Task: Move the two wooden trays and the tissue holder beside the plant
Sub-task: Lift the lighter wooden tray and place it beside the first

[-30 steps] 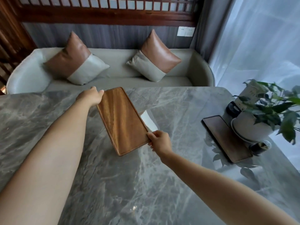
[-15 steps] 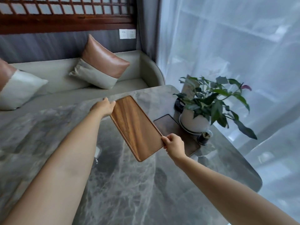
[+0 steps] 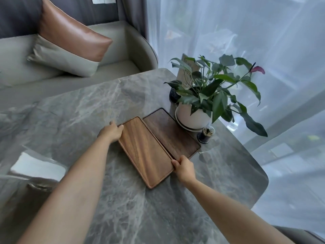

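Note:
A light wooden tray (image 3: 144, 152) lies flat on the grey marble table (image 3: 109, 95), its long side against a darker wooden tray (image 3: 171, 133). The dark tray sits next to the potted plant (image 3: 207, 95) in its white pot. My left hand (image 3: 110, 132) grips the light tray's far left corner. My right hand (image 3: 184, 169) holds its near right edge, where the two trays meet. No tissue holder shows in the head view.
A small glass toothpick jar (image 3: 206, 135) stands just right of the dark tray. A card sign (image 3: 186, 73) and a dark round object (image 3: 174, 95) sit behind the plant. The table's rounded edge (image 3: 263, 175) is close on the right. A sofa with a cushion (image 3: 70, 44) lies beyond.
The light tray has travelled right across the table and come down flat beside the dark tray. Both hands moved with it, and my head turned right.

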A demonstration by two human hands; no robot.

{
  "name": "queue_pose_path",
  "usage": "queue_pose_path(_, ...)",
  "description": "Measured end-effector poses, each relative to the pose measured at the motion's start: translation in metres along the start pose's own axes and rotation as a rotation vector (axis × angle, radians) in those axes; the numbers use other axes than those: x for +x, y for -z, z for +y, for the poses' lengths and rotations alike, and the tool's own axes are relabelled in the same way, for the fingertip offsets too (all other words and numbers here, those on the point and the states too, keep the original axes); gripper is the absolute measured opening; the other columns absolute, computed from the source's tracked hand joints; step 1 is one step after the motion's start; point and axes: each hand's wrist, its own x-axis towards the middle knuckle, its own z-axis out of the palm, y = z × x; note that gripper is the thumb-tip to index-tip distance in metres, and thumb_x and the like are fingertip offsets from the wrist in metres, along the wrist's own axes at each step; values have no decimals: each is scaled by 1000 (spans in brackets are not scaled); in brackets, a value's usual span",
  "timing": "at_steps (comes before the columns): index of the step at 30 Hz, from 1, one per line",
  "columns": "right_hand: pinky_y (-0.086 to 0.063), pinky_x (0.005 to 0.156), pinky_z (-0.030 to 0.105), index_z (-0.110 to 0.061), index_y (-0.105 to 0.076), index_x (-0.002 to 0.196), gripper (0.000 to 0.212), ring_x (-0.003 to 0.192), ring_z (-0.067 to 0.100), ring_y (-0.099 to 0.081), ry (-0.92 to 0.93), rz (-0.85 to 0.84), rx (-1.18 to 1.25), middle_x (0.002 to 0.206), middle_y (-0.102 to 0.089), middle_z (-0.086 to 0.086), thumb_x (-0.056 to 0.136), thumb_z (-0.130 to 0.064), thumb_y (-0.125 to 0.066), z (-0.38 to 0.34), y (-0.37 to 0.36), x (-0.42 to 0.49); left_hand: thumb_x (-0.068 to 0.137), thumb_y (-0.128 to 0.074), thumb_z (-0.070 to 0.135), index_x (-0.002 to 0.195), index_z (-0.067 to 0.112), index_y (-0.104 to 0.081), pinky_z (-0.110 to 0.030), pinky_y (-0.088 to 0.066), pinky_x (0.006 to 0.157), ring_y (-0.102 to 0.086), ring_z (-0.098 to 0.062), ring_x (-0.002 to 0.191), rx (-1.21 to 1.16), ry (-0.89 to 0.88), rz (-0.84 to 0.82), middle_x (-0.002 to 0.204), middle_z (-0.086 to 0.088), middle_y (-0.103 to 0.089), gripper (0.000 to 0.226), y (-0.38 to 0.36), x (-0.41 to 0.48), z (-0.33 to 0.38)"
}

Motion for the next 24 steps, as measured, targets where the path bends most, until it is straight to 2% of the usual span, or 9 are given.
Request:
queue_pose_path(3,-39,67,33,-20,-35,62,34,78,24,-51,-35,-3,-14,83,-56,11,92,-27,-51,7,-2,6,97,-30,43,141,0,-23,-44,-38,103,-41,-42,129,2,19,-18,143,-28,-39,63,-15,8,-2)
queue_pose_path(8,-47,71,38,-16,-39,65,33,81,28,-58,-88,4,-22,89,-63,18,91,-30,-53,9,-7,13,97,-29,44,142,0,-21,-45,-37,103,-40,-43,129,5,34,-30,143,-29,-38,64,-28,17,-3)
queue_pose_path(10,-53,77,42,-11,-45,72,29,86,33,-63,-111,9,-15,94,-66,23,90,-31,-54,7,-8,15,97,-29,43,141,-1,-22,-45,-38,102,-41,-43,128,-4,36,-21,141,-30,-39,62,-29,21,-2)
queue_pose_path(14,-54,83,49,2,-57,87,36,90,36,-65,-133,23,-27,98,-67,27,90,-34,-53,5,-10,16,97,-29,41,139,-1,-24,-44,-40,98,-44,-43,125,-22,29,-8,138,-30,-43,59,-31,21,0)
queue_pose_path(19,-53,81,46,-8,-42,84,31,92,38,-63,-83,74,-135,102,-63,24,91,-37,-48,3,-10,14,98,-30,40,139,2,-24,-46,-40,97,-44,-43,124,-7,25,5,138,-28,-44,57,-34,18,3)
queue_pose_path(24,-43,68,38,-10,-37,87,32,93,36,-59,-38,115,-297,101,-63,19,92,-41,-45,4,-6,15,98,-31,39,144,4,-18,-46,-40,99,-43,-42,126,-43,41,-4,140,-27,-42,59,-37,12,6)
